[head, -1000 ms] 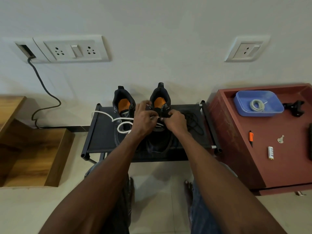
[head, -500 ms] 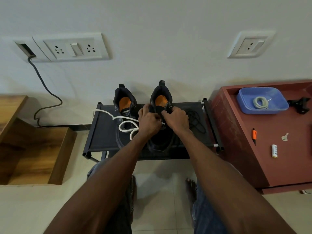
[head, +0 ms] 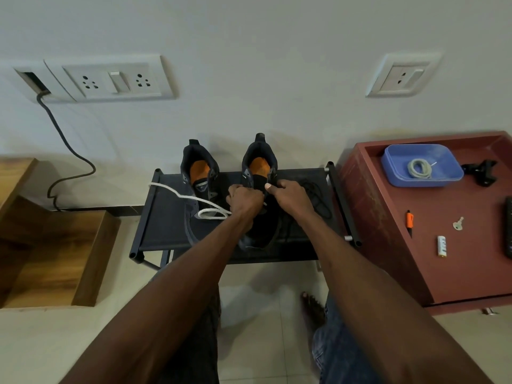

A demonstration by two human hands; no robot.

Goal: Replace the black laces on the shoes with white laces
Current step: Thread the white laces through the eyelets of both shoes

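While our left hand [head: 243,199] grips the white lace [head: 194,199], our right hand [head: 291,196] pinches the right shoe [head: 259,173] collar, steadying it for threading.

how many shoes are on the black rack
2. The left shoe stands toward the rack's back with white lace trailing across it. The right shoe is beside it, partly covered by both hands. None seem hidden.

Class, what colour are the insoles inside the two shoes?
Orange: both insoles show clearly in the head view.
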